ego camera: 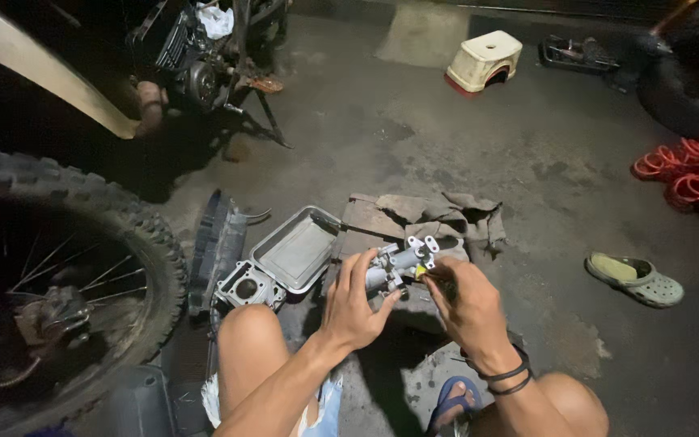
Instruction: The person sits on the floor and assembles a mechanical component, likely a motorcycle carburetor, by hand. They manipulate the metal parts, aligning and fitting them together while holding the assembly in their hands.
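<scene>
My left hand [355, 300] grips a silver metal carburettor [399, 264] from its left side, holding it up above a dirty rag [438, 214] on the concrete floor. At the part's right side, my right hand [464, 305] pinches a small yellowish piece [421, 273] with its fingertips. Two dark bands circle the right wrist. Both bare knees frame the bottom of the view.
A metal tray [294, 249] and an engine cylinder block [247, 286] lie left of the rag. A knobbly motorcycle tyre [82, 243] fills the left side, with an engine [196, 57] behind. A cream stool [485, 59], orange coiled hose [693, 170] and green clog [634, 279] lie farther off.
</scene>
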